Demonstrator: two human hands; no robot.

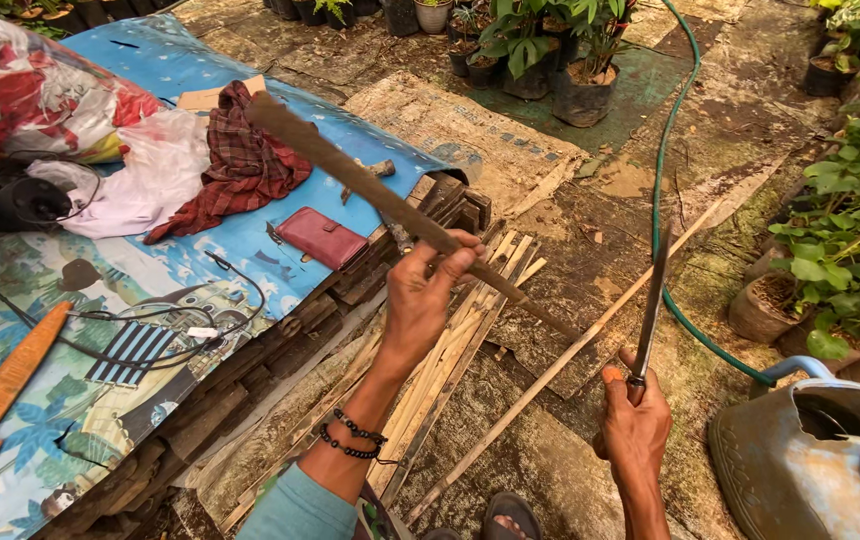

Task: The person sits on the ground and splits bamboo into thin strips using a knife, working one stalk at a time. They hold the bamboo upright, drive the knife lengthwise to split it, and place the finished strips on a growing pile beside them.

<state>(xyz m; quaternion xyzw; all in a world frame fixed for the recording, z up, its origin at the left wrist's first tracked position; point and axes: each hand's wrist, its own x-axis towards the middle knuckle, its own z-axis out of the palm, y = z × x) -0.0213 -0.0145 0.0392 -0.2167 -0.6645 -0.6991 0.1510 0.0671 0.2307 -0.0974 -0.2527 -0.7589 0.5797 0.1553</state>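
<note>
Above the left grip, stick slants.

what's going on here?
A person sits outdoors on paved ground. The left hand grips a long dark stick, raised at a slant. The right hand holds a knife with its blade pointing up. Split bamboo strips lie on the ground below. A blue mat with a red wallet and checked cloth lies alongside; a green hose runs past.
</note>
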